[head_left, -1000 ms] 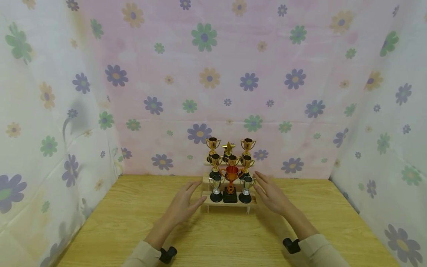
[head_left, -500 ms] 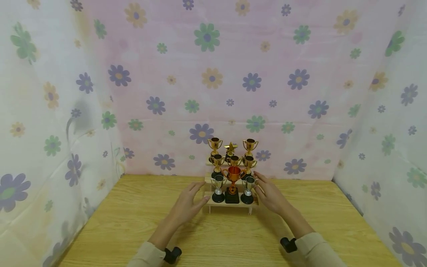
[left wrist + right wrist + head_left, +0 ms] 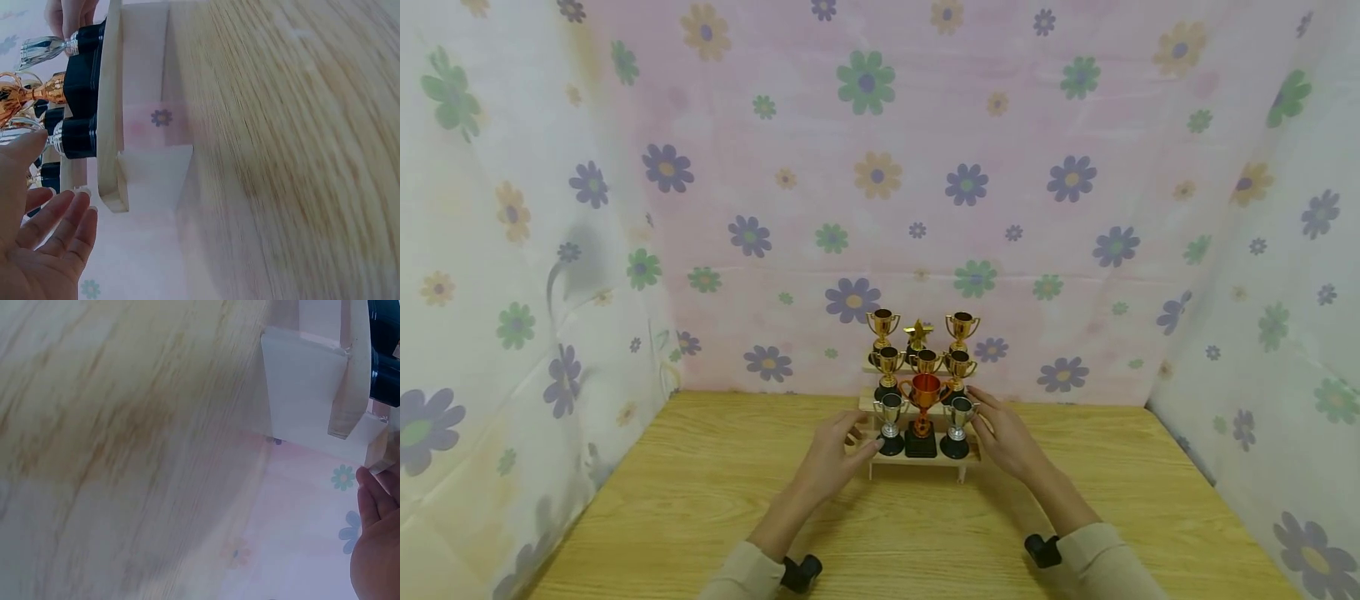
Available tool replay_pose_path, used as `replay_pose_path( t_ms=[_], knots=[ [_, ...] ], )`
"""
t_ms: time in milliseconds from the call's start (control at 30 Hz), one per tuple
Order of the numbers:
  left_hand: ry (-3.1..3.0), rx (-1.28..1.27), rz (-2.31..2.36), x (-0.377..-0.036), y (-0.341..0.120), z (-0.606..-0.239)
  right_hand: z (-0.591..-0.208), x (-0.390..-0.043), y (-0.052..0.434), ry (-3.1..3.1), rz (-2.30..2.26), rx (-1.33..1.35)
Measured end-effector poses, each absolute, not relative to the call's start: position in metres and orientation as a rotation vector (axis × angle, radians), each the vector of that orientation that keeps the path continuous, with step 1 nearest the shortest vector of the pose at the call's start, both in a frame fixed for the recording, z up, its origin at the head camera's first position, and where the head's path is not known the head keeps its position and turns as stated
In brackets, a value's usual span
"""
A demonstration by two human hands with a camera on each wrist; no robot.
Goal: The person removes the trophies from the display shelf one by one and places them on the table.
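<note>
A three-tiered wooden stand (image 3: 898, 461) holds several small trophy cups. On its lowest tier, an orange trophy (image 3: 925, 390) stands between a left silver trophy (image 3: 891, 408) and a right silver trophy (image 3: 958, 412), all on black bases. My left hand (image 3: 831, 458) is beside the left silver trophy. Its thumb overlaps that cup in the left wrist view; whether it touches is unclear, and the other fingers are bent loosely, apart from the base (image 3: 78, 136). Straight fingers of my right hand (image 3: 1007, 440) rest at the stand's right end, touching its edge in the right wrist view.
Gold cups stand on the middle tier, such as the middle-left gold cup (image 3: 888, 361). A gold star trophy (image 3: 917, 335) stands between two gold cups on top. Beneath is a wood-grain table (image 3: 715, 500); a flowered cloth (image 3: 790, 208) hangs behind and at both sides.
My left hand has moved right and closer to the left silver trophy, its fingers bending more. The right hand stays at the stand's right end. The trophies stand as before.
</note>
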State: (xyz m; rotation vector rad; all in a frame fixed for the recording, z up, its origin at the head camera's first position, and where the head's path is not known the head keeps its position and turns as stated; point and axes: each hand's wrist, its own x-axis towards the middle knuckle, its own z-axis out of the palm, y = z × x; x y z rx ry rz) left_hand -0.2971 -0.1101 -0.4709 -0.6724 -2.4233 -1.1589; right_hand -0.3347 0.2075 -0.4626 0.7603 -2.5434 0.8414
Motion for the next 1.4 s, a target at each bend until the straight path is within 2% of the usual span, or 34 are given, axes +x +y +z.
replay_pose_path(
  t_ms=[767,1400],
  knots=[
    [-2.386,-0.605,-1.46,-0.307,-0.088,-0.481,-0.465,-0.337,0.205,-2.525,0.922,0.727],
    [-2.403,-0.6,-1.408,-0.311,-0.083,-0.482,-0.464,-0.338,0.206,-2.53,0.936,0.724]
  ],
)
